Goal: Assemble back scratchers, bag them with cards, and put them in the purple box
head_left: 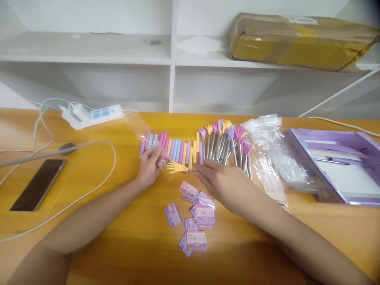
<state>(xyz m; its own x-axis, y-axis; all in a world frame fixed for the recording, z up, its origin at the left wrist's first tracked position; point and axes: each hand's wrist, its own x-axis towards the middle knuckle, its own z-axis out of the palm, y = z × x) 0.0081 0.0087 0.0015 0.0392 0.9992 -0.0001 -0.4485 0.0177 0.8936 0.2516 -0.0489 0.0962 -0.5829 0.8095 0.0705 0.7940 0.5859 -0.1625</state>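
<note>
My right hand [212,174] is closed around the metal rod of a back scratcher [176,167] with a yellow hand-shaped head that points left. My left hand [151,164] pinches a clear plastic bag [137,126], and the scratcher's head lies at the bag's edge. How far the head is inside the film cannot be told. Behind both hands, a row of pastel tubes [177,150] lies on the table. More back scratchers [230,136] with metal rods and pink, purple and yellow heads are heaped beyond my right hand. Several small printed cards [204,215] are scattered in front.
Clear plastic bags [274,158] lie right of the heap, beside a purple box [346,194] holding papers and a pen. At left are a phone [38,185], white cables and a power strip [101,114]. A taped carton [297,41] sits on the white shelf.
</note>
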